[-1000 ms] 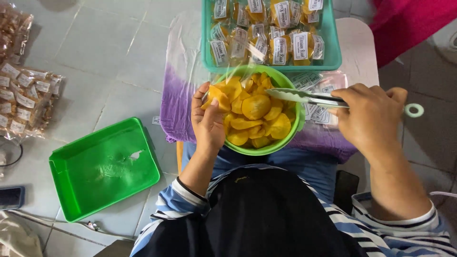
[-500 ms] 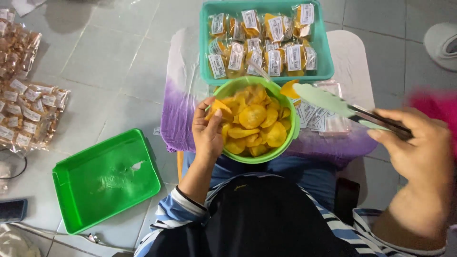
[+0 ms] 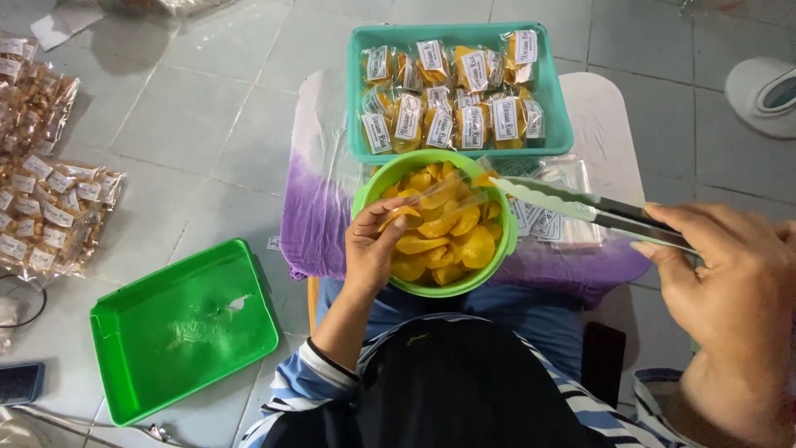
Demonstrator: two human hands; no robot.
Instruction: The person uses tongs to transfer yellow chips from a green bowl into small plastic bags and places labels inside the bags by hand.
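left hand [image 3: 373,249]: at near-left rim of round green plastic bowl [image 3: 362,195], fingers curled together, pinching mouth of small clear plastic bag [image 3: 431,207] with a yellow chip at the fingertips; clamped on the bag.
clear bag: stretched across top of bowl from left hand toward tongs, lying over the chips; thin, hard to trace edges.
right hand [image 3: 730,290]: right of bowl, well off the rim, closed around handle end of long pale-green metal tongs [image 3: 580,207]; clamped on the tongs.
tongs: reaching leftward over bowl's far-right rim, arms close together; tip at bag end, whether gripping a chip cannot tell.
yellow-orange round chips [image 3: 452,241]: heaped in green bowl, filling it near to rim.
bowl position: on purple-and-white cloth [image 3: 311,224] draped over low white stool, just in front of person's lap.
teal rectangular plastic basket [image 3: 555,108]: just beyond bowl, touching or nearly touching its far rim; holds rows of small sealed chip packets with white labels [image 3: 439,99].
flat clear labelled bags [image 3: 551,220]: on cloth right of bowl, partly under tongs.
bright green rectangular plastic tray [image 3: 178,328]: on tiled floor left of lap, well apart from bowl.
packets of brown snacks in clear bags [image 3: 50,207]: piled on floor at far left.
dark phone [image 3: 18,382]: floor, bottom-left corner.
white shoe [image 3: 763,91]: floor, top right.
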